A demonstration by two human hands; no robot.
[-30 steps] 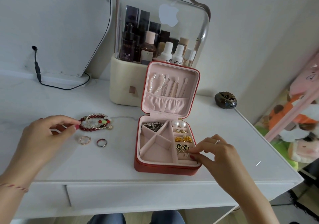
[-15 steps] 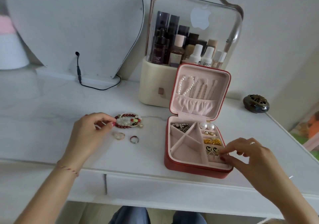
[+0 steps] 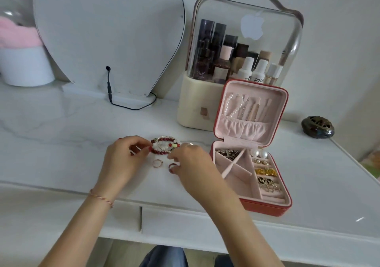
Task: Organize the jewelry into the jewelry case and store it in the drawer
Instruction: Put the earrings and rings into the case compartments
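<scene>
A red jewelry case (image 3: pixel 267 207) with pink lining stands open on the white desk, right of centre; earrings fill its right slots and a pearl strand hangs in the lid. Left of it lies a stack of bracelets (image 3: pixel 165 145), red and white beads with a gold hoop. My left hand (image 3: pixel 123 159) pinches the stack's left edge. In front of the bracelets sit a gold ring (image 3: pixel 157 163) and a dark ring (image 3: pixel 172 165). My right hand (image 3: pixel 191 164) reaches over from the right, its fingertips closing on the dark ring. The drawer front (image 3: pixel 185 220) is closed below the desk edge.
A clear-lidded cosmetics organizer (image 3: pixel 242 46) with bottles stands behind the case. A mirror (image 3: pixel 107 30) with a black cable (image 3: pixel 109 85) leans at the back left, beside a white pot (image 3: pixel 24 67). A dark round ornament (image 3: pixel 317 127) sits at the right.
My right hand left the case's earring slots and crossed left to the dark ring. My left hand stayed at the bracelets. The view shifted left.
</scene>
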